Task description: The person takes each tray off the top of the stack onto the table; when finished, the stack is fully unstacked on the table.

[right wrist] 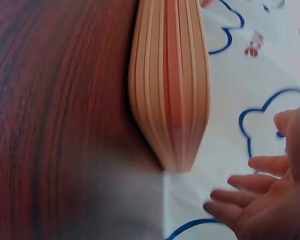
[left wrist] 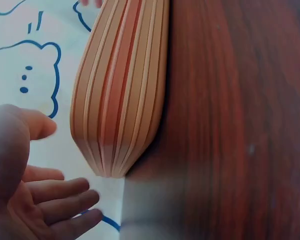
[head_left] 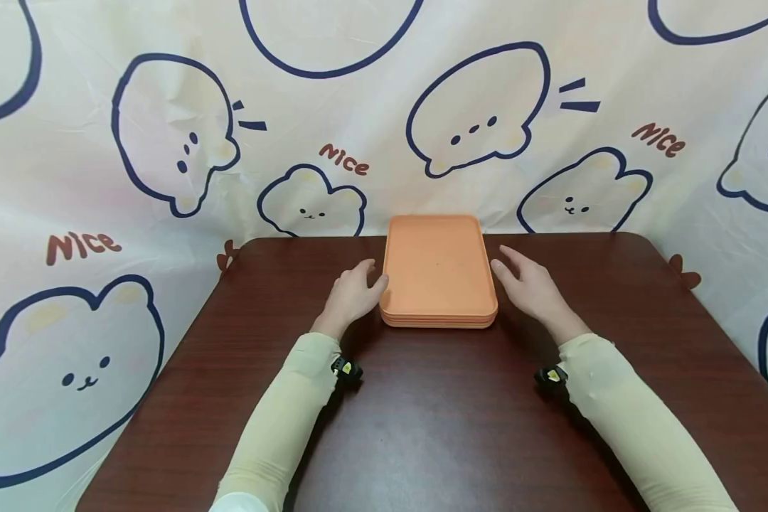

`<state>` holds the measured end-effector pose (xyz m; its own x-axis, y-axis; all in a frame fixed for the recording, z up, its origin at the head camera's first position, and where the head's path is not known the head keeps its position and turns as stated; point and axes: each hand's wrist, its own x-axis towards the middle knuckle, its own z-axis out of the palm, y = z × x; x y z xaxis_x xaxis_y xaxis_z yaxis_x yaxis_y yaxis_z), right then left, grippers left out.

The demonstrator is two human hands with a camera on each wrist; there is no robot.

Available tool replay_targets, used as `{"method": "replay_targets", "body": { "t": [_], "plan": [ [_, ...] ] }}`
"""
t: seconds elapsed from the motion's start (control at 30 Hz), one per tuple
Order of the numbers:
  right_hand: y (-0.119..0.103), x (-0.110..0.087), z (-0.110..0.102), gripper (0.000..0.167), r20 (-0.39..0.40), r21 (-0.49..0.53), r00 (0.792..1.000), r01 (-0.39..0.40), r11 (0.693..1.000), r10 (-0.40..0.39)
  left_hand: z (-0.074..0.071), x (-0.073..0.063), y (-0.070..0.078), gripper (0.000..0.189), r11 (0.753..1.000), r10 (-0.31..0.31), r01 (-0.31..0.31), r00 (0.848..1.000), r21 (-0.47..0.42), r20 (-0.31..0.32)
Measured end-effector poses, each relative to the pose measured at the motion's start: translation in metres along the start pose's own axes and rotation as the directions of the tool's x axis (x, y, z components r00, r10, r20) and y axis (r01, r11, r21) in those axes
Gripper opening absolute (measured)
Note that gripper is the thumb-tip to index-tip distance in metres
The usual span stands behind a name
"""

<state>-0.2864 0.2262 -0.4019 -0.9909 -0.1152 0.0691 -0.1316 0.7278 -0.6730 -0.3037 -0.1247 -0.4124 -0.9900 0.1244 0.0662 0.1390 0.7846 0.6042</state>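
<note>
A stack of several orange rectangular trays [head_left: 439, 267] lies near the far edge of the table. Both wrist views show the stack's layered sides, with one redder tray [left wrist: 121, 85] among the lighter ones. My left hand [head_left: 352, 293] is beside the stack's left side, fingers loosely extended and thumb close to the rim; whether it touches is hard to tell. On the other side my right hand [head_left: 532, 288] is held with fingers spread and pointing forward, a small gap from the trays. Neither hand holds anything.
The dark brown wooden table [head_left: 448, 419] reaches back to a white cloth backdrop [head_left: 384, 114] printed with bear outlines and the word Nice. Each wrist carries a small black camera, one on the left [head_left: 347, 370] and one on the right [head_left: 552, 377].
</note>
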Motion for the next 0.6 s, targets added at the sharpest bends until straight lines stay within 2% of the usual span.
{"method": "replay_targets", "body": {
  "t": [0.1,0.2,0.27,0.4,0.47,0.6],
  "plan": [
    [0.012,0.005,0.001,0.07,0.015,0.129,0.998,-0.066,0.989,0.065,0.003,0.005,-0.002,0.054,0.997,-0.018,0.018,1.0,-0.077,0.0],
    [0.022,0.009,0.004,0.063,0.046,0.259,0.992,-0.127,0.958,0.119,0.007,0.01,-0.003,0.043,0.991,-0.044,0.044,0.999,-0.123,0.004],
    [0.027,0.012,0.007,0.059,0.058,0.36,0.987,-0.16,0.919,0.15,0.009,0.013,-0.004,0.036,0.989,-0.062,0.063,0.998,-0.133,0.011],
    [0.033,0.015,0.015,0.053,0.057,0.537,0.98,-0.19,0.822,0.19,0.012,0.016,-0.005,0.029,0.983,-0.104,0.106,0.994,-0.147,0.021],
    [0.035,0.016,0.019,0.051,0.049,0.579,0.978,-0.194,0.792,0.203,0.014,0.017,-0.005,0.027,0.983,-0.112,0.112,0.994,-0.146,0.012],
    [0.038,0.018,0.025,0.048,0.038,0.613,0.972,-0.205,0.763,0.231,0.016,0.016,-0.002,0.024,0.986,-0.109,0.106,0.994,-0.125,-0.012]
  ]
}}
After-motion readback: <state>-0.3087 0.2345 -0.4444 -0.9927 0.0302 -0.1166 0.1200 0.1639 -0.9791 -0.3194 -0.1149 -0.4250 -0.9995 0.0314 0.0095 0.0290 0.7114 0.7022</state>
